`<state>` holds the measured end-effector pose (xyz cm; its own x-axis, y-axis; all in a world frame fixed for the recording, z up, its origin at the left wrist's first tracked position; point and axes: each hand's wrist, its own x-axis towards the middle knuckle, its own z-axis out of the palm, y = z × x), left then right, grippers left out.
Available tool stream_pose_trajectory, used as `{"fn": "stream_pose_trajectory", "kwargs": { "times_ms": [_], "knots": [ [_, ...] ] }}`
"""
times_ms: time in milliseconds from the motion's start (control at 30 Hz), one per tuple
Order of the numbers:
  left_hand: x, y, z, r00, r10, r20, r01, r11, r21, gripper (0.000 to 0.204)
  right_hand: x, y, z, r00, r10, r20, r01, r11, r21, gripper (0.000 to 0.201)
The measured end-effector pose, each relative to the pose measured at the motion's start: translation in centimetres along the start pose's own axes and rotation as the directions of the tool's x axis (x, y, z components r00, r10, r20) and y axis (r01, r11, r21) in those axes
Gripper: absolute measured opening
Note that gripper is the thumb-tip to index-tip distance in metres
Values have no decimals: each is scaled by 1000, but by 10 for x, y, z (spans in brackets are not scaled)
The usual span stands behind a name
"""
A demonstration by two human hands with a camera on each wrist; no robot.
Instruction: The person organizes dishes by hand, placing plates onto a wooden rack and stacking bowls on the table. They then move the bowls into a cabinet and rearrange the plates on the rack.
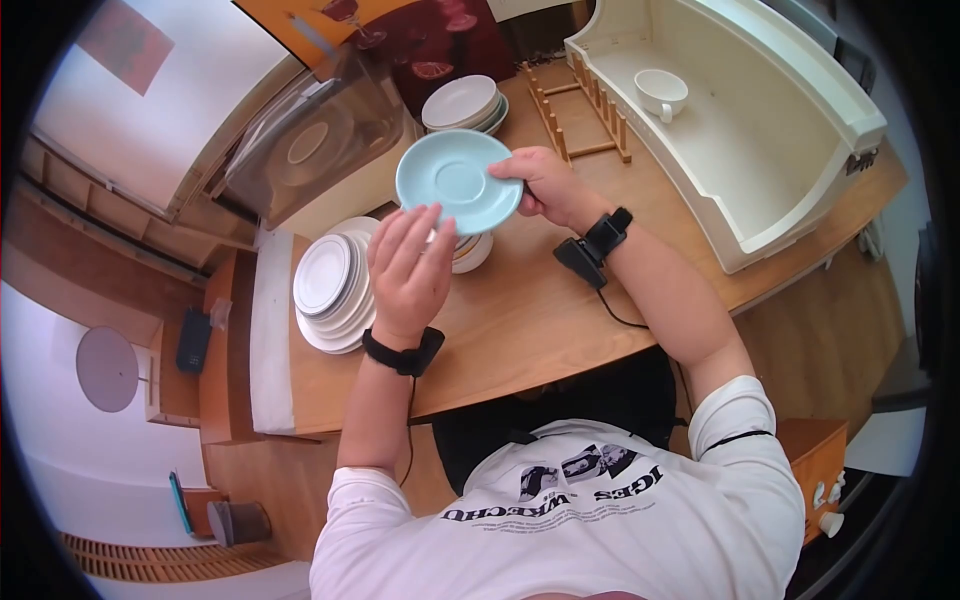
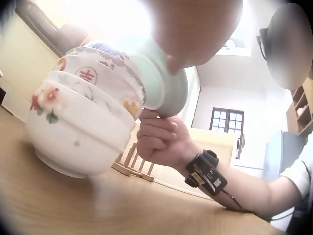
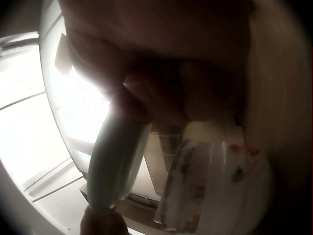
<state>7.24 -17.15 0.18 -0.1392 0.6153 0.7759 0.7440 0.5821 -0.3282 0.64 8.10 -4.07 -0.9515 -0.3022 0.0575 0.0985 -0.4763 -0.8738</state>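
My right hand (image 1: 550, 185) grips a light blue saucer (image 1: 455, 185) by its right rim, thumb on the upper face and fingers beneath. The saucer is held up above the table, its round well facing the head camera. At its near left edge is my left hand (image 1: 408, 280), fingers extended and overlapping the rim in the head view. Fingertips (image 3: 103, 223) show right at the saucer's edge in the right wrist view. Beneath the saucer stands a stack of white bowls (image 2: 83, 117) with floral and red patterns, mostly hidden from the head camera.
White plates (image 1: 322, 275) are stacked on the left of the table (image 1: 520, 345). More plates (image 1: 460, 100) stand at the back beside a wooden peg rack (image 1: 602, 150). On the right, a large cream bin (image 1: 690, 200) lies with a white cup (image 1: 660, 92) inside.
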Motion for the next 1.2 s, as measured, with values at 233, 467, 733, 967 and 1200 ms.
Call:
{"fn": "stream_pose_trajectory", "kwargs": {
  "times_ms": [233,467,733,967,1200],
  "knots": [
    [-21,24,18,820,-553,150,571,809,-139,121,7,4,-13,947,-147,-284,193,971,141,23],
    [-22,18,32,725,-613,315,685,692,-228,138,15,21,-21,874,-110,-474,112,993,-23,22],
    [-30,-16,63,731,-620,284,681,687,-253,142,12,16,-23,829,-186,-527,116,980,-164,22],
    [-49,-26,74,515,-761,396,809,280,-516,141,11,-25,-48,599,-601,-529,269,773,-574,34],
    [-63,-26,80,430,-788,441,839,167,-518,119,-20,-104,-63,543,-836,76,-190,-211,-959,40]
  ]
}}
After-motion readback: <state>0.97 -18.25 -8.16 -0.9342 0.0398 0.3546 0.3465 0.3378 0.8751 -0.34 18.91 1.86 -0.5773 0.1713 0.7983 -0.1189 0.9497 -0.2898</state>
